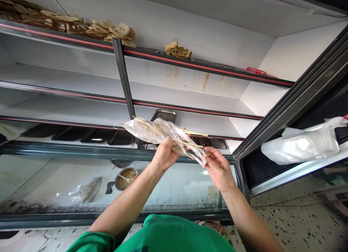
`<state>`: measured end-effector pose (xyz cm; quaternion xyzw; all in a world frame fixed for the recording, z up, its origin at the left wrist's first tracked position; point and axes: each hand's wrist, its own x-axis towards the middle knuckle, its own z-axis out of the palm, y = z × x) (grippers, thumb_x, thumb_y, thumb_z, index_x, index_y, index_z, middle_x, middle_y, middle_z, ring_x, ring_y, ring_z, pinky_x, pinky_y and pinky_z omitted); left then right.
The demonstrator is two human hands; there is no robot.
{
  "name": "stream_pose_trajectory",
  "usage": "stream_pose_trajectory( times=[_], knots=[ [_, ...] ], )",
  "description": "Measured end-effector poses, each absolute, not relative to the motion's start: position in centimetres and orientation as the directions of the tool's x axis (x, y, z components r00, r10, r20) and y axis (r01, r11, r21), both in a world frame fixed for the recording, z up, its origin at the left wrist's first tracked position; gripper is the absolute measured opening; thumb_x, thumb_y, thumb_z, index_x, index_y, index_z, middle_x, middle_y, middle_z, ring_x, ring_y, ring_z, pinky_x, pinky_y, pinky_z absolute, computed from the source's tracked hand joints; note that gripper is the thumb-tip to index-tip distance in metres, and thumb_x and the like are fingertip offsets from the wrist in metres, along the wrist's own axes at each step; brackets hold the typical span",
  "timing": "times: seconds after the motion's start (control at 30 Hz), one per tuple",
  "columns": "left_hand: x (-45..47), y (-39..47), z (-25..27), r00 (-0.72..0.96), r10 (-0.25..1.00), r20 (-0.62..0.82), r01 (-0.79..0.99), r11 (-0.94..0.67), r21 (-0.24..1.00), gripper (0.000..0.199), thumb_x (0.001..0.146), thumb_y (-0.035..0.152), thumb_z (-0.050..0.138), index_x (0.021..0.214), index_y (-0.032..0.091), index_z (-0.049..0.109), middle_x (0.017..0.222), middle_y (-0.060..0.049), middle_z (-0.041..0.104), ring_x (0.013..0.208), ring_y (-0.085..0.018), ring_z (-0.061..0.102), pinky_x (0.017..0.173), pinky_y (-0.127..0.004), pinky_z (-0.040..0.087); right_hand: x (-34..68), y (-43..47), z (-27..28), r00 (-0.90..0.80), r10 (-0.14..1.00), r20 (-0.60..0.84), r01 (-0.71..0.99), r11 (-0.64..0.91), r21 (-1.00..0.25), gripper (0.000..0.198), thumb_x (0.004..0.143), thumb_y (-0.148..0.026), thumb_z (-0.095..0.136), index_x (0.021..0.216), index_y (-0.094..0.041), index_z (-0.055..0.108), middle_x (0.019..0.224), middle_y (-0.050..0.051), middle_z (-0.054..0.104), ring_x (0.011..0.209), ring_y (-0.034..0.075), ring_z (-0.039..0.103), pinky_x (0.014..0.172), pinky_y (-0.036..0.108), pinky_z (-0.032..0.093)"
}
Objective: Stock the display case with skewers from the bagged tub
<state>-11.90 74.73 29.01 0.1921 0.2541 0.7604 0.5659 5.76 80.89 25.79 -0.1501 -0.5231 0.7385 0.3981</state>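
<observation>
A clear plastic bag (146, 130) with several thin wooden skewers in it is held up in front of the shelves. My left hand (166, 155) grips the bag around its middle, fingers wrapped beneath it. Yellowish skewer ends (194, 133) stick out at the right, past that hand. My right hand (219, 168) pinches the bag's right end between thumb and fingers. What is on the skewers inside the bag is blurred by the plastic.
Skewered food pieces (108, 29) lie piled on the top shelf, with a smaller bundle (178, 50) further right. A metal tray (164, 116) stands behind the bag. A bowl with a spoon (126, 178) shows below, through glass. White plastic bags (301, 145) hang at the right.
</observation>
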Motion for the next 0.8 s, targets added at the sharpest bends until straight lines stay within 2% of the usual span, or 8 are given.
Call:
stream_pose_trajectory(
  times=[0.07, 0.13, 0.3, 0.37, 0.43, 0.53, 0.7, 0.8],
  knots=[
    [-12.0, 75.1, 29.2, -0.259, 0.966, 0.023, -0.784, -0.224, 0.578, 0.062, 0.072, -0.003, 0.044, 0.132, 0.014, 0.042, 0.12, -0.012, 0.061, 0.104, -0.024, 0.061, 0.081, -0.037, 0.056, 5.4, 80.5, 25.3, -0.58, 0.774, 0.254, -0.452, -0.046, -0.891, 0.024, 0.077, -0.024, 0.067, 0.1, -0.023, 0.061, 0.079, -0.001, 0.057, 0.076, 0.011, 0.052, 0.074, 0.027, 0.043],
    [-12.0, 75.4, 29.3, -0.255, 0.966, 0.039, -0.798, -0.233, 0.556, 0.062, 0.073, -0.003, 0.042, 0.133, 0.014, 0.041, 0.122, -0.012, 0.06, 0.107, -0.024, 0.06, 0.083, -0.037, 0.056, 4.9, 79.9, 25.1, -0.585, 0.765, 0.27, -0.482, -0.06, -0.874, 0.023, 0.077, -0.025, 0.067, 0.099, -0.023, 0.062, 0.08, -0.001, 0.058, 0.08, 0.013, 0.053, 0.079, 0.031, 0.043],
    [-11.9, 76.0, 29.0, -0.296, 0.955, 0.024, -0.797, -0.261, 0.545, 0.064, 0.069, -0.006, 0.042, 0.13, 0.012, 0.044, 0.119, -0.013, 0.061, 0.105, -0.023, 0.061, 0.079, -0.031, 0.056, 5.0, 79.1, 26.3, -0.516, 0.836, 0.187, -0.631, -0.223, -0.743, 0.016, 0.078, -0.023, 0.066, 0.094, -0.024, 0.064, 0.078, -0.002, 0.056, 0.074, 0.01, 0.052, 0.071, 0.027, 0.043],
    [-11.7, 76.1, 28.7, -0.292, 0.956, 0.013, -0.782, -0.246, 0.572, 0.063, 0.068, -0.005, 0.043, 0.129, 0.012, 0.046, 0.117, -0.013, 0.062, 0.1, -0.022, 0.063, 0.07, -0.028, 0.058, 5.5, 79.6, 27.1, -0.478, 0.862, 0.17, -0.655, -0.221, -0.722, 0.01, 0.077, -0.022, 0.066, 0.087, -0.024, 0.065, 0.077, -0.002, 0.056, 0.075, 0.009, 0.051, 0.072, 0.026, 0.043],
    [-11.5, 76.2, 28.3, -0.319, 0.948, -0.006, -0.761, -0.252, 0.598, 0.062, 0.067, -0.005, 0.045, 0.126, 0.012, 0.049, 0.115, -0.012, 0.063, 0.095, -0.021, 0.065, 0.064, -0.026, 0.058, 6.0, 80.1, 27.9, -0.442, 0.871, 0.217, -0.642, -0.138, -0.754, 0.006, 0.077, -0.021, 0.066, 0.083, -0.023, 0.065, 0.076, -0.002, 0.057, 0.077, 0.01, 0.052, 0.075, 0.027, 0.043],
    [-11.2, 76.5, 28.0, -0.352, 0.936, -0.01, -0.753, -0.277, 0.597, 0.056, 0.067, -0.004, 0.048, 0.12, 0.011, 0.052, 0.113, -0.011, 0.064, 0.096, -0.022, 0.064, 0.071, -0.03, 0.058, 6.4, 79.7, 28.5, -0.457, 0.83, 0.32, -0.566, 0.006, -0.825, 0.004, 0.079, -0.022, 0.063, 0.084, -0.022, 0.063, 0.08, 0.001, 0.06, 0.085, 0.014, 0.054, 0.081, 0.032, 0.043],
    [-11.0, 76.6, 27.8, -0.365, 0.931, 0.013, -0.735, -0.297, 0.61, 0.048, 0.069, -0.002, 0.05, 0.116, 0.01, 0.053, 0.107, -0.013, 0.067, 0.103, -0.026, 0.062, 0.085, -0.04, 0.054, 6.8, 76.8, 29.5, -0.671, 0.671, 0.315, -0.437, -0.015, -0.899, 0.015, 0.083, -0.027, 0.058, 0.097, -0.024, 0.061, 0.098, 0.007, 0.061, 0.095, 0.021, 0.055, 0.077, 0.038, 0.048],
    [-10.8, 76.3, 27.4, -0.369, 0.929, 0.028, -0.716, -0.303, 0.629, 0.04, 0.069, 0.0, 0.054, 0.108, 0.009, 0.056, 0.107, -0.013, 0.067, 0.105, -0.028, 0.061, 0.088, -0.043, 0.053, 7.0, 76.4, 31.7, -0.676, 0.644, 0.358, -0.435, 0.044, -0.9, 0.019, 0.082, -0.029, 0.058, 0.1, -0.026, 0.059, 0.116, 0.008, 0.058, 0.113, 0.026, 0.051, 0.087, 0.044, 0.047]
  ],
)
